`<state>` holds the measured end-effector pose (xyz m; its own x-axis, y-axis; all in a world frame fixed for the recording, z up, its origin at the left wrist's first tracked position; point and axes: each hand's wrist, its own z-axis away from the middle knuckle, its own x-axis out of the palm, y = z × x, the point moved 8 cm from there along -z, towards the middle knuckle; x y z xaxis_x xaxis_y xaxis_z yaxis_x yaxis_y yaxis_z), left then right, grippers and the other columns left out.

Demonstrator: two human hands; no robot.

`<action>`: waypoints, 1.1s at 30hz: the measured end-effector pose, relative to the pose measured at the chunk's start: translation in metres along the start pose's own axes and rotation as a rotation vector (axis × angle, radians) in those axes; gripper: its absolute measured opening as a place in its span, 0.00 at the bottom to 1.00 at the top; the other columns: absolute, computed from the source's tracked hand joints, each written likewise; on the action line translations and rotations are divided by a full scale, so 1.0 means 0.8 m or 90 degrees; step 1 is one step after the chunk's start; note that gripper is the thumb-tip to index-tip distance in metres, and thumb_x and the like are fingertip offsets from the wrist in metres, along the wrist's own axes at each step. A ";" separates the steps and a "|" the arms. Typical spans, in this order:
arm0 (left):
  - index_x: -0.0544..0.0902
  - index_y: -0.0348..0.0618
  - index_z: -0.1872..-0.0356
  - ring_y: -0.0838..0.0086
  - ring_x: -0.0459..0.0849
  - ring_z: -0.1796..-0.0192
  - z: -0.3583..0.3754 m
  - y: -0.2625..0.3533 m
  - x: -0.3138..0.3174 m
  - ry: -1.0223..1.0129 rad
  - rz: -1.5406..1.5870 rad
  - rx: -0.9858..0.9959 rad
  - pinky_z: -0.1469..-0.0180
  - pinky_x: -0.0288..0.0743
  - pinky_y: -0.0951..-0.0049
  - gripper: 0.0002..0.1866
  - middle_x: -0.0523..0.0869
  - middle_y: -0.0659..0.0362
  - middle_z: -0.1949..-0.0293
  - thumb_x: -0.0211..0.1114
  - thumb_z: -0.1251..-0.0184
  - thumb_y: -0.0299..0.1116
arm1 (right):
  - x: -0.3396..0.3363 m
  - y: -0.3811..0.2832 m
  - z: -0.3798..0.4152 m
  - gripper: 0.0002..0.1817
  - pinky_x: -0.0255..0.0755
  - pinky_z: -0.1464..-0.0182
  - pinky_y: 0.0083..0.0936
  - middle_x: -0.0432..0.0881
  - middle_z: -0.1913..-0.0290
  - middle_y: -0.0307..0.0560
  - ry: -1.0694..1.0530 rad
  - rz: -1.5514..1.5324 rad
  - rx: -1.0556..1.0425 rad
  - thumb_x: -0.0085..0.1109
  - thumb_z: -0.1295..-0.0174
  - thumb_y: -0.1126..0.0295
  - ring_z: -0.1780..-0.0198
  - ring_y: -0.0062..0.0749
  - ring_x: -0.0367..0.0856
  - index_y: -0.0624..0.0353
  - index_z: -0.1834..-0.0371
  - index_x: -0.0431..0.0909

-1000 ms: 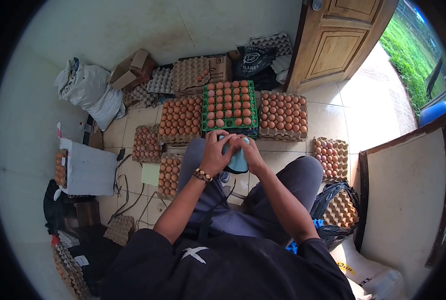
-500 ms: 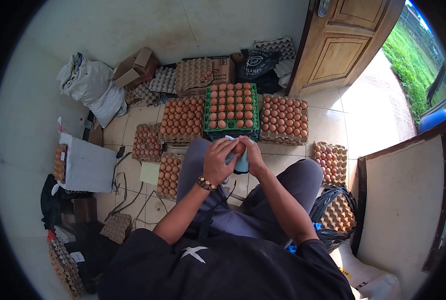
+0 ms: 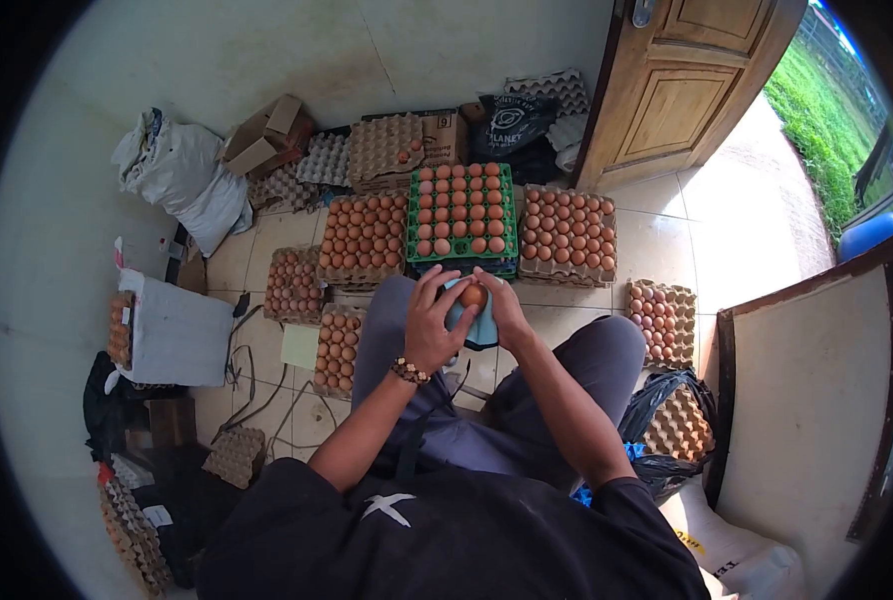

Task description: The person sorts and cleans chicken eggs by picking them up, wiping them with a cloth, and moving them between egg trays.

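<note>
Fingers (image 3: 429,288) of the left hand (image 3: 433,328) have drawn back from the egg (image 3: 475,296) since the frame half a second ago, so more of the brown shell now shows; both wrists stay in nearly the same spot above the lap.

Between the two sets of fingers, the egg rests against a light blue cloth (image 3: 483,333), which lies behind and below it. The left fingers are slightly spread and curve over the egg's left side, with the thumb below, and seem to pinch it lightly. Those of the right hand (image 3: 508,317) bend round the cloth at the egg's right side; how firmly each tip presses cannot be told.

Good handling here asks for an even, light hold: pads rather than nails on the shell, pressure shared between both hands, and the cloth kept smooth beneath so that the egg cannot slip through a fold. One hand should always bear the egg while the other changes its grip, and staying low over the lap seems prudent.

Just beyond the fingertips stands a green tray (image 3: 463,255) of eggs, with a gap in its near row. Farther off, cardboard trays of eggs flank it, a left stack (image 3: 362,275) and a right stack (image 3: 565,272).
</note>
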<state>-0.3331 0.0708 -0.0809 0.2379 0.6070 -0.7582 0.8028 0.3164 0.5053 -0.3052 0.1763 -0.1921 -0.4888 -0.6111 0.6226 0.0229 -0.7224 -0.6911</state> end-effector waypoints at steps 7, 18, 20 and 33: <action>0.86 0.44 0.48 0.53 0.69 0.33 -0.014 0.002 -0.017 -0.005 0.019 0.017 0.32 0.63 0.54 0.19 0.78 0.55 0.42 0.66 0.35 0.43 | 0.008 -0.011 0.004 0.13 0.76 0.57 0.22 0.81 0.63 0.42 -0.014 0.013 -0.026 0.54 0.33 0.65 0.63 0.23 0.80 0.65 0.58 0.79; 0.87 0.49 0.49 0.55 0.72 0.35 -0.026 -0.009 -0.019 -0.003 0.026 0.042 0.32 0.65 0.54 0.21 0.80 0.56 0.44 0.73 0.44 0.43 | 0.029 -0.024 0.019 0.09 0.75 0.62 0.19 0.78 0.66 0.36 -0.139 0.060 -0.056 0.55 0.34 0.65 0.69 0.17 0.77 0.60 0.66 0.77; 0.88 0.49 0.50 0.54 0.72 0.35 -0.026 0.009 -0.032 0.030 0.034 0.049 0.32 0.65 0.54 0.20 0.79 0.55 0.44 0.73 0.44 0.43 | 0.016 -0.023 0.015 0.10 0.76 0.57 0.22 0.80 0.62 0.41 -0.078 0.047 -0.056 0.55 0.34 0.66 0.63 0.22 0.79 0.63 0.64 0.79; 0.89 0.50 0.51 0.54 0.72 0.36 -0.027 0.015 -0.034 0.034 -0.004 0.040 0.34 0.66 0.55 0.18 0.78 0.53 0.46 0.70 0.41 0.42 | 0.015 -0.026 0.012 0.13 0.75 0.57 0.20 0.81 0.62 0.41 -0.084 0.054 -0.063 0.55 0.33 0.64 0.61 0.22 0.80 0.64 0.60 0.81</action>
<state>-0.3420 0.0740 -0.0456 0.2042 0.6438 -0.7374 0.8376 0.2749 0.4720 -0.3035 0.1810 -0.1667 -0.3707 -0.7103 0.5984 -0.0303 -0.6347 -0.7721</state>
